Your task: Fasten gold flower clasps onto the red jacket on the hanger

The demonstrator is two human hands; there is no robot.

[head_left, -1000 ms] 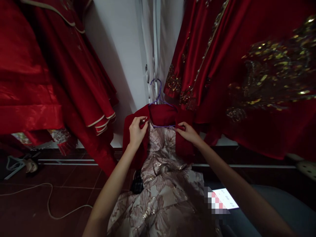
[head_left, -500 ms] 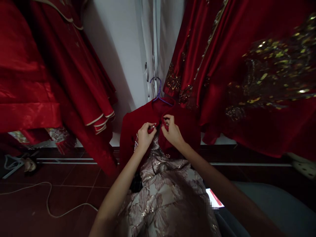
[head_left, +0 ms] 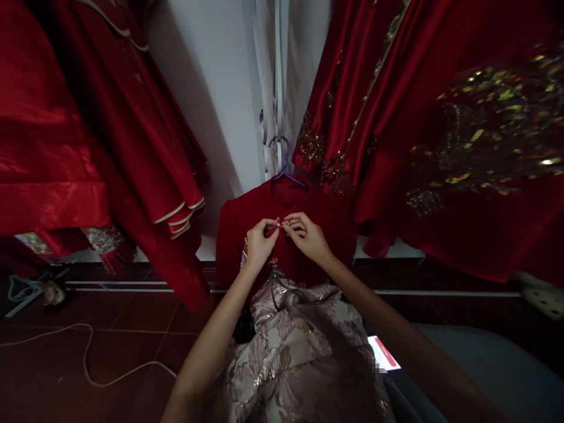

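A dark red jacket (head_left: 332,214) hangs facing me on a purple hanger (head_left: 287,160). My left hand (head_left: 261,242) pinches one front edge of the jacket between thumb and fingertips. On the other front edge, my right hand (head_left: 309,238) is closed the same way, its fingertips almost touching the left ones. Between them sits a small shiny fastener (head_left: 280,222), too small to make out fully. Another glittering fastener (head_left: 274,261) shows lower on the front. Below the jacket spreads a pale brocade fabric (head_left: 299,346) with a metallic sheen.
Red garments (head_left: 154,147) hang at the left, and sequined red ones (head_left: 484,129) at the right. White metal uprights (head_left: 278,70) stand behind the hanger. A white cable (head_left: 132,371) runs over the tiled floor. A lit phone screen (head_left: 384,353) shows under my right forearm.
My hands have come together, bringing the jacket's two front edges from apart to meeting in the middle. The pale fabric that showed through the gap is now covered there.
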